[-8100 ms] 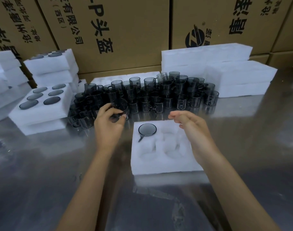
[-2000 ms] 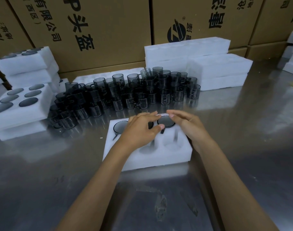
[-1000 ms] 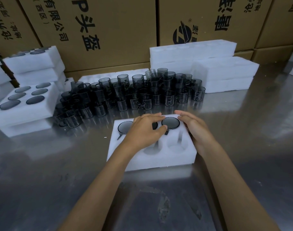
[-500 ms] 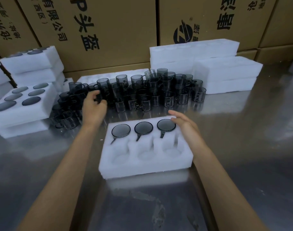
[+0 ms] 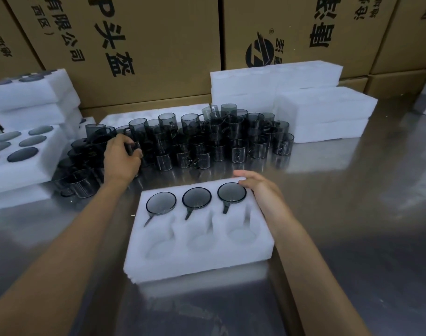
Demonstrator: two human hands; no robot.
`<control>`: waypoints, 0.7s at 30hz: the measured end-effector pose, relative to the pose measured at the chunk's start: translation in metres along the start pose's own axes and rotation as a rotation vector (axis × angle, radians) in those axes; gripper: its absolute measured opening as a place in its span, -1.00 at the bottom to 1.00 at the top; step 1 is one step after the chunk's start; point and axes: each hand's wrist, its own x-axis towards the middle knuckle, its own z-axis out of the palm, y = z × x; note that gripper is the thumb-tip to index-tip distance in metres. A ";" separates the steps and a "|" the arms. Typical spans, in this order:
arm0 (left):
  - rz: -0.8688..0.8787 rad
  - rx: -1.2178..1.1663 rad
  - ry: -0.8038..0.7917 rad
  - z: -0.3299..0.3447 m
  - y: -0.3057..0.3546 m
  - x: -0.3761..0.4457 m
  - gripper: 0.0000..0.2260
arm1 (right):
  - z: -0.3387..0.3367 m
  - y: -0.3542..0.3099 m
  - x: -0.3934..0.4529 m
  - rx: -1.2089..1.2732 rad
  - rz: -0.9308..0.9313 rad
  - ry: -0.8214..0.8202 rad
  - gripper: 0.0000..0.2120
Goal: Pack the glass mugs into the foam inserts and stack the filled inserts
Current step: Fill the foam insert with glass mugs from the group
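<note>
Mugs (image 5: 190, 139) of dark glass stand crowded on the steel table (image 5: 352, 214) behind the foam insert (image 5: 197, 238), whose far row holds three mugs (image 5: 196, 198) while the near three pockets are vacant. Left hand (image 5: 121, 157) reaches into the cluster, fingers curled round one mug there. Right hand (image 5: 260, 190) rests with relaxed fingers on the insert's far right corner, steadying it. Risk: lifting a mug from so tight a group may catch a neighbouring handle and topple adjacent glass. Filled inserts (image 5: 20, 151) are stacked at left, spare foam (image 5: 323, 112) behind.
</note>
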 end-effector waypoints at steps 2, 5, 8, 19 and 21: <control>0.015 -0.023 0.029 -0.003 0.000 -0.004 -0.84 | 0.000 0.000 -0.001 -0.008 -0.004 0.009 -0.74; 0.083 -0.075 0.087 -0.014 0.005 -0.013 -0.86 | -0.001 0.000 -0.002 -0.027 -0.024 0.026 -0.75; 0.158 -0.171 0.114 -0.029 0.021 -0.029 -0.83 | -0.002 -0.002 -0.005 -0.033 -0.043 0.051 -0.77; 0.296 -0.535 -0.175 -0.048 0.087 -0.140 -0.75 | 0.005 -0.026 -0.045 -0.252 -0.486 -0.005 -0.84; 0.336 -0.532 -0.193 -0.047 0.094 -0.150 -0.77 | 0.011 -0.028 -0.051 -0.257 -0.468 -0.133 -0.86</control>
